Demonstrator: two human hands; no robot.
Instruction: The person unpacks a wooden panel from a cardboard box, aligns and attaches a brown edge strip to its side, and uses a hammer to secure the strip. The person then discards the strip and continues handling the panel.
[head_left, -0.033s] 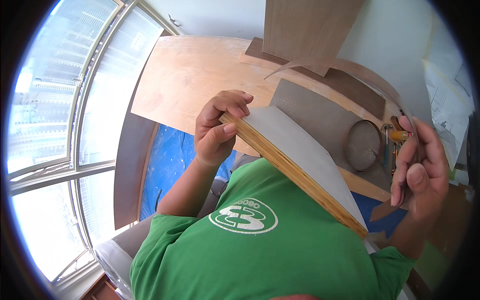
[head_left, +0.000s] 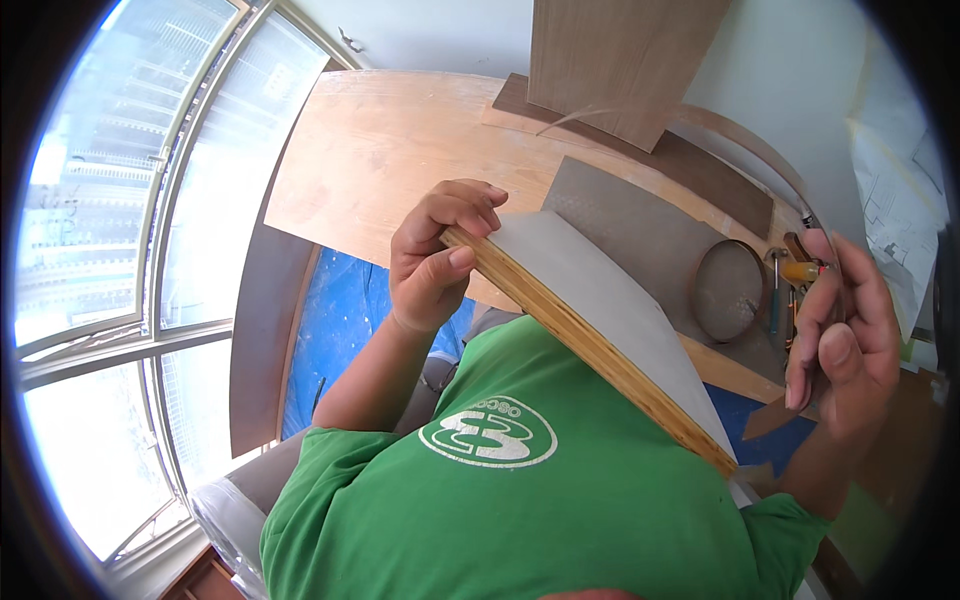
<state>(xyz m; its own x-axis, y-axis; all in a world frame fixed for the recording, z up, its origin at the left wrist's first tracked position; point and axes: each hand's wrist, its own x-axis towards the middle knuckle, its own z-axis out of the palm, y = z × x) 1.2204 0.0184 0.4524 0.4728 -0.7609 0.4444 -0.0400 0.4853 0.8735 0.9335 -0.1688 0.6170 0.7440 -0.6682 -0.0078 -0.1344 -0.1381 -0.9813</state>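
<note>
A plywood panel [head_left: 600,290] with a pale face and a bare layered edge lies slantwise against my green shirt. My left hand [head_left: 435,260] is closed on its upper left corner, thumb on the edge and fingers over the top. Away to the right, my right hand [head_left: 850,340] is closed around a thin brown edge-banding strip [head_left: 745,132]. The strip arcs up and back over the workbench, and a short end hangs below the hand. Between that hand and the panel a coil of similar strip [head_left: 695,295] rests on a grey-brown sheet [head_left: 590,200].
The wooden workbench [head_left: 370,150] stretches behind the panel. A wood board [head_left: 625,70] stands upright at the back, near a dark brown board [head_left: 720,195]. Hand tools, including a yellow handle [head_left: 798,272], lie beside my right hand. Blue sheeting [head_left: 335,330] covers the floor; windows [head_left: 120,150] line the left.
The arc of the strip has shifted slightly back and flattened, and my right hand has moved a little. My left hand and the panel stay put.
</note>
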